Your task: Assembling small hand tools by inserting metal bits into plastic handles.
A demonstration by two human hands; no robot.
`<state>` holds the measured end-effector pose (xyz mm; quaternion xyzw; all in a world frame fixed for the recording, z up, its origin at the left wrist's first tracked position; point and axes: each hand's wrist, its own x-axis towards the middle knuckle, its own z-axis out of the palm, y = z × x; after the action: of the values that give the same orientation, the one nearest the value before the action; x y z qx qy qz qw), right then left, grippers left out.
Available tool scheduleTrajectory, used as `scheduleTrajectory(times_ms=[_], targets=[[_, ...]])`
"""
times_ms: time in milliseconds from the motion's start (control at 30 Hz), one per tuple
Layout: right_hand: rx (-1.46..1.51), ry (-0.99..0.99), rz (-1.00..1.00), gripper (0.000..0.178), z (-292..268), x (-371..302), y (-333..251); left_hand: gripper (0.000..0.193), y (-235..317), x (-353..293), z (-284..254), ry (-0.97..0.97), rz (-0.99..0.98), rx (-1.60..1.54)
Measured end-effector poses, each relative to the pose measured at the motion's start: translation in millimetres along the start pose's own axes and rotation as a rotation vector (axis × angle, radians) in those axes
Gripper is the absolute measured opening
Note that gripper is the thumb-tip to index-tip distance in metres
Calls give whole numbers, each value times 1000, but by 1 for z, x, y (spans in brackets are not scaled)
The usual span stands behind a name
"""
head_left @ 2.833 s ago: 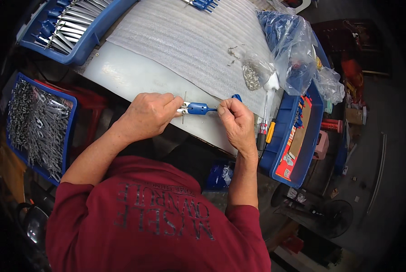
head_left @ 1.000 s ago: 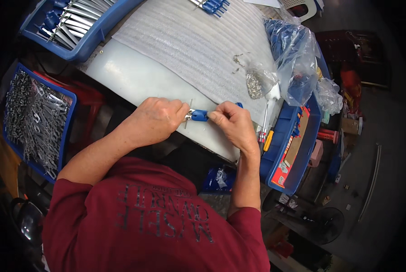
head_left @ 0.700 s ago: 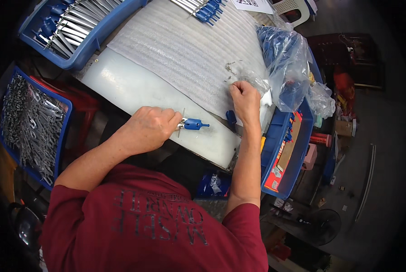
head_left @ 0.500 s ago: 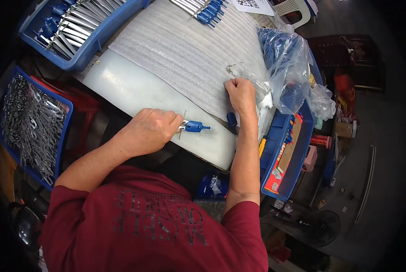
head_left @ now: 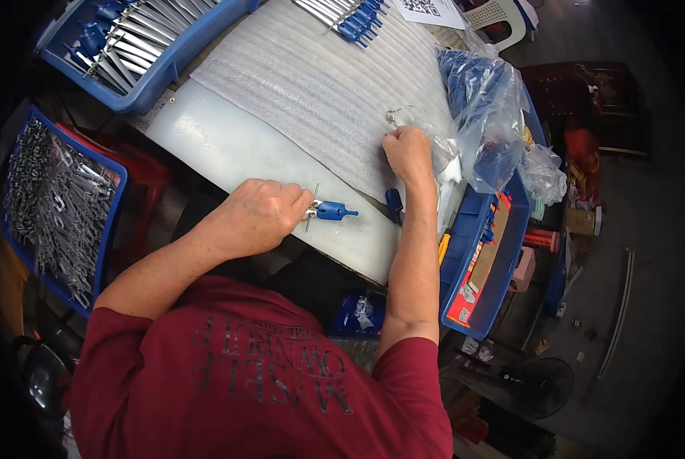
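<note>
My left hand [head_left: 262, 214] is closed around a metal piece with a blue plastic end [head_left: 332, 210], held over the white board [head_left: 205, 122] near its front edge. The blue end points right, and a thin metal pin crosses the piece beside my fingers. My right hand [head_left: 409, 153] is closed, fingertips down beside small metal bits [head_left: 392, 116] and clear plastic film; whatever it pinches is hidden. Another blue plastic part [head_left: 393, 200] lies just left of my right forearm.
Grey foam sheet [head_left: 312, 84] covers much of the board, with a row of blue-ended metal pieces [head_left: 354, 23] at its far edge. Blue bins of metal parts stand left [head_left: 109, 222] and far left [head_left: 140, 96]. At right are a plastic bag [head_left: 484, 115] and a blue tray [head_left: 503, 298].
The view has shifted slightly. Both hands stay in nearly the same places, the left still holding the blue-ended metal piece and the right still closed by the metal bits.
</note>
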<state>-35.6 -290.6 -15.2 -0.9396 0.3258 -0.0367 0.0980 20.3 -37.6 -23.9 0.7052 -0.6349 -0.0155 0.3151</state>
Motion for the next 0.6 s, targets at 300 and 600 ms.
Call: scheduleTrajectory(times_ms=[300,600], targets=[[209,-6,19,21,-5,-3,11,15,1,-1,-2,-8,-3,7],[-37,71,-119,18,0,4,-5,16,1,-1,0,-15,-3,-2]])
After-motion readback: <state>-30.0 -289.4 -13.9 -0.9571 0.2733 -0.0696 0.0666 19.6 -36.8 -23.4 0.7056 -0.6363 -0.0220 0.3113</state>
